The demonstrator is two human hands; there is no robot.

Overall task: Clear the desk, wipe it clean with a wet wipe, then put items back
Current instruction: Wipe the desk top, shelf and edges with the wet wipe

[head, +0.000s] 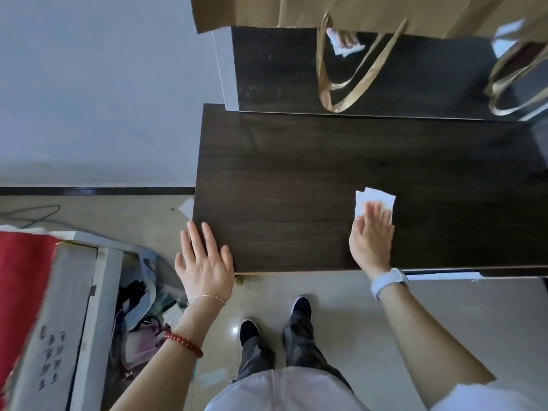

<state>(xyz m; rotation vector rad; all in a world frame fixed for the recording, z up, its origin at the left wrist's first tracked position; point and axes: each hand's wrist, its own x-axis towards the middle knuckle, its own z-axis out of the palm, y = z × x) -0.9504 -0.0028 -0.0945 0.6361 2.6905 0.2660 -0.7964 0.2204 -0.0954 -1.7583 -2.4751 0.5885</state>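
At three o'clock on the bench (296, 179), the flat, open right hand (370, 232) should press the wet wipe (375, 197) in overlapping strokes while the left hand (204, 262), open, steadies the corner.

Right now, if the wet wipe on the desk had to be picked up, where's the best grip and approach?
Pinch the far edge of the wet wipe, the part showing beyond the fingers of the right hand, which presses flat on the near half. It lies thin and flat on the desk, so come from above and nip a far corner, probably the slightly raised left one.
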